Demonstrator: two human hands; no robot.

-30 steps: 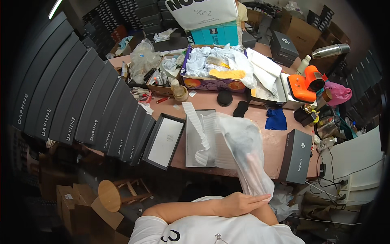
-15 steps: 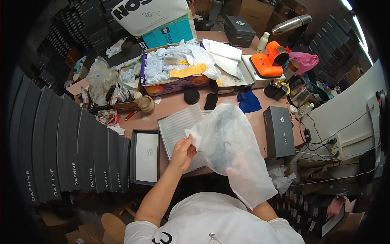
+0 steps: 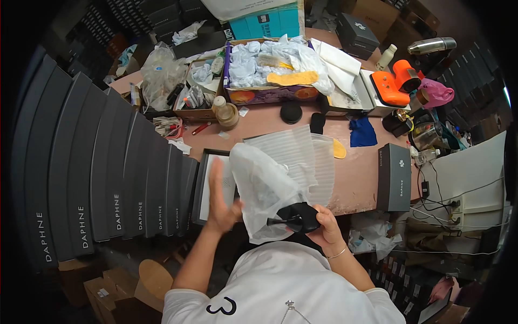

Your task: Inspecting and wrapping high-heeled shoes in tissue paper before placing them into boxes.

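Shoe [image 3: 302, 217], black and apparently heeled, is held at its right end by the right hand [image 3: 328, 231], whose fingers are clamped on it, thumb in view and the rest partly hidden. By this end grip, the narrow spike is probably kept free, to the left of the right fingertips. A white bag [image 3: 264, 178] is draped beyond and to the left of those fingertips, against the shoe; whether part of the shoe is inside cannot be told. The left hand [image 3: 218, 208] is held with thumb and fingers apart, nothing gripped — its thumb just beside the bag's edge, contact unresolved. By that spread, the bag is presumably left uncrushed. The bag is noted as thin, translucent, softly creased; the shoe as dark and tapering. Under the left fingers is set a shallow dark box [image 3: 200, 186], straight-walled and apparently rigid. Beyond the right fingertips, ribbed white sheets [image 3: 291, 154] are laid overlapping — likely as padding. Well right of the right fingers, a grey box [image 3: 394, 181] is placed on the pink table [image 3: 350, 194].
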